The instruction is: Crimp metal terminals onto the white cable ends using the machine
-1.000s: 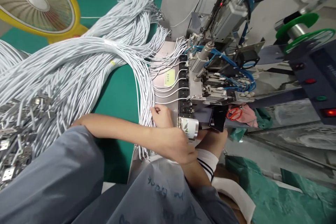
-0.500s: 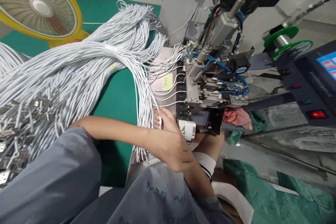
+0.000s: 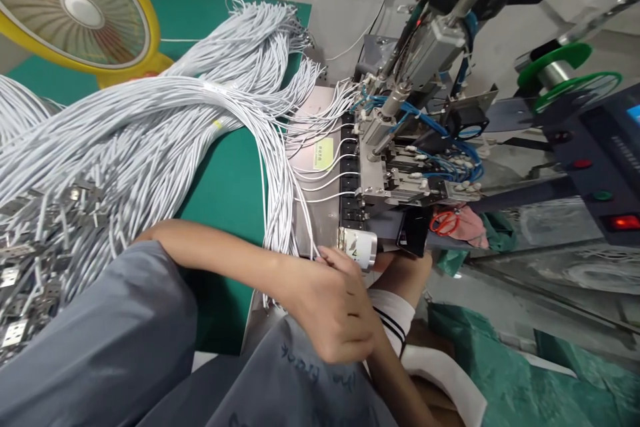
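white cables (image 3: 273, 167) are laid in a thick sheaf across the green tabletop (image 3: 225, 180), and their right-hand ends are draped over its right edge, beside the pale plate (image 3: 325, 220) of the machine (image 3: 373, 180). a single cable (image 3: 310, 221) is set apart from the sheaf and is led toward the near side; its near part is pinched between the fingers of the right hand (image 3: 345, 267), where the grip is narrow and the cable tip is hidden. the left hand (image 3: 330, 310) is crossed over the right forearm (image 3: 395, 367), with its back turned upward and its fingers curled; whether anything is held in it cannot be told, as the palm is concealed.

several cables are routed rightward above the plate to a row of black blocks (image 3: 350, 183) at the left side of the machine. a yellow label (image 3: 323, 153) is fixed to the plate beneath them. a silver cylinder (image 3: 367, 250) is mounted at the near end of the row, just beside the right hand. a dark phone (image 3: 414, 232) and red-handled scissors (image 3: 445, 221) are placed to the right of the cylinder. metal connectors (image 3: 15, 330) are gathered at the near left. a yellow-rimmed fan (image 3: 83, 10) is positioned at the far left. at the far right, a green spool (image 3: 555, 73) is mounted near a dark control box (image 3: 580, 140), on which a red switch (image 3: 625, 221) is lit.
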